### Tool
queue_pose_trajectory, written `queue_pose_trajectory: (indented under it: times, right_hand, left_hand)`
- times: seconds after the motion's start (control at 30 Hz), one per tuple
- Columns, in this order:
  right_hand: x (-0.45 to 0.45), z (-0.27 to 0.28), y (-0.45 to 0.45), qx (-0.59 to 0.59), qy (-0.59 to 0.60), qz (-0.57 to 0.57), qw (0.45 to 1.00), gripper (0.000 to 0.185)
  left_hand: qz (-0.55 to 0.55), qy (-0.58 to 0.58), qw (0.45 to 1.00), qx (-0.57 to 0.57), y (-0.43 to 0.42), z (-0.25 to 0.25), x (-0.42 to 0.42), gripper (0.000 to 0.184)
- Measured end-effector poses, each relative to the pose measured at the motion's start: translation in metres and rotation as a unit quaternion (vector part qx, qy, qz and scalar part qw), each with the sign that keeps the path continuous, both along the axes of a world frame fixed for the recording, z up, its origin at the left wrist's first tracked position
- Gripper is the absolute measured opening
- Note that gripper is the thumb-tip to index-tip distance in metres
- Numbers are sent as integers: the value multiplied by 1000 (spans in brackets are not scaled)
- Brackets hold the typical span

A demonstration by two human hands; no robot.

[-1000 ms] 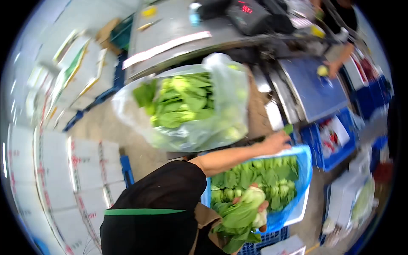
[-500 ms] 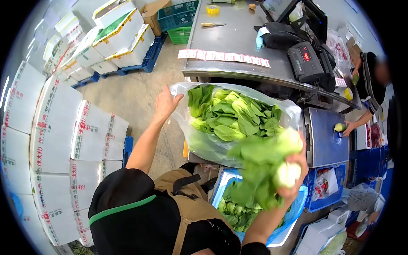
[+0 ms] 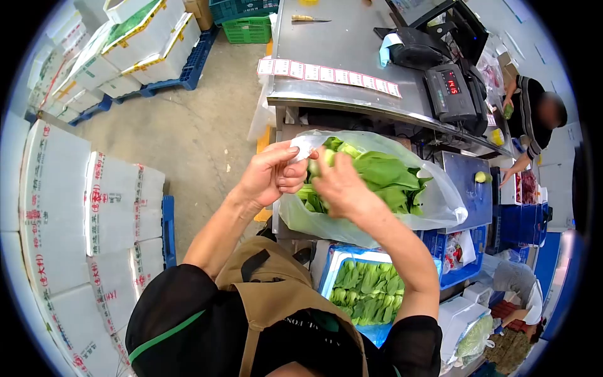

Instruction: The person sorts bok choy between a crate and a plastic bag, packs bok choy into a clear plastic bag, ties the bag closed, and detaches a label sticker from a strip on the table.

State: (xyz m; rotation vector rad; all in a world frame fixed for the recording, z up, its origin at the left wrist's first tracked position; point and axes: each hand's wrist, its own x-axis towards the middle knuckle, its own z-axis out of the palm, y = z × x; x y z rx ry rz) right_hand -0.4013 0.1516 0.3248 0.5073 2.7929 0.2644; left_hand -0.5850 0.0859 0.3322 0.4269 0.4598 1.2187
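Note:
A clear plastic bag (image 3: 445,188) filled with green bok choy (image 3: 389,179) lies at the middle of the view. My left hand (image 3: 273,174) is closed, pinching the gathered whitish edge of the bag between thumb and fingers. Close beside it, my right hand (image 3: 342,188) is over the bag's left end and the leaves. Its fingers are smeared by motion, and I cannot make out whether they grip the film. Below the bag, a blue-lined box (image 3: 326,267) holds rows of more bok choy (image 3: 367,292).
A steel table (image 3: 352,38) carries a label strip (image 3: 326,74), a knife (image 3: 308,19) and a scale with a red display (image 3: 451,81). White foam boxes (image 3: 113,201) are stacked at left. Another person's hand (image 3: 516,168) is at right near a green vegetable (image 3: 482,177) on a blue-grey platform.
My right hand has let go of the bok choy it held and moved left to the bag's end. My left hand has come in from the left and closed on the bag's edge.

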Motion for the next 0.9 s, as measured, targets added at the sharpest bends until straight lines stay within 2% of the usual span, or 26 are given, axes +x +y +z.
queue_pose_trajectory:
  times: [0.03,0.1,0.17,0.23,0.27,0.37,0.4,0.43,0.53,0.6,0.7,0.8,0.9]
  right_hand:
    - [-19,-8,-6,-29,-52,15,998,40]
    - [-29,-46,-8,-54,18,43,997,35]
    - [-18,-133,-15,-41,257,66,963,35]
    - [-9,-197,-39,-3,294,24,956,33]
    - [-8,-211,-44,16,311,7,950,32]
    - [-19,-177,-48,-112,282,-26,953,33]
    - [-27,-155,-43,-265,319,-63,908,33]
    - [-37,-126,-29,-409,347,-96,839,33]
    - [-54,-99,11,-427,282,-157,844,32]
    - [-56,-150,28,-165,343,-190,905,30]
    - [-45,-162,46,-86,233,-167,954,34]
    - [-33,-124,33,-19,249,-187,950,40]
    - [-2,-154,6,27,295,-215,931,47]
  left_hand:
    - [-1,6,1000,-1,0,1,0,29]
    - [-6,16,1000,-3,0,3,3,33]
    - [9,31,999,-11,-2,1,2,39]
    - [13,45,999,-16,-2,-3,-2,46]
    - [-3,42,999,-7,-2,-3,-4,44]
    - [-29,45,999,0,-6,-3,-2,41]
    - [-27,47,999,1,-7,-4,-2,41]
    - [-25,48,999,3,-7,-5,-1,42]
    - [-15,62,998,4,-10,-4,-1,50]
    - [-14,70,997,6,-9,-3,-3,54]
    - [-15,75,997,-1,-14,-3,-4,55]
    - [-1,73,997,-5,-11,-4,-2,57]
    - [9,84,996,-6,-6,2,4,60]
